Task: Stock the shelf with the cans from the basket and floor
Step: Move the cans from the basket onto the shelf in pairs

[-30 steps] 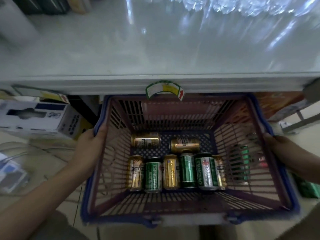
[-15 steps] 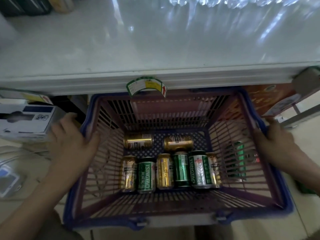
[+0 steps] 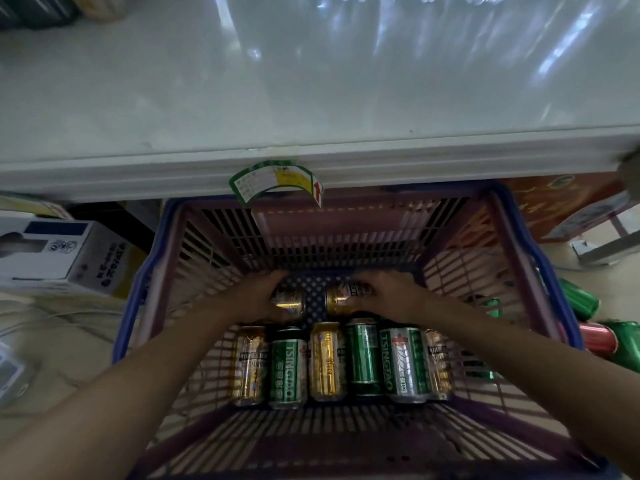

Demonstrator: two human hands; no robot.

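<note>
Two gold cans [image 3: 313,299] | under both hands [image 3: 258,299]; in basket [image 3: 138,289]

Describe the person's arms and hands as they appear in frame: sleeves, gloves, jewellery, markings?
Both arms are bare from the frame edge to the fingertips; no sleeve shows. The left hand and right hand wear no gloves. No watch, band or ring is visible on either, and no markings, though the light is dim.

The left hand [image 3: 256,299] covers half the gold can [image 3: 289,301] beneath it; floor cans [image 3: 623,344] beyond the right hand [image 3: 388,296] run off-frame.
</note>
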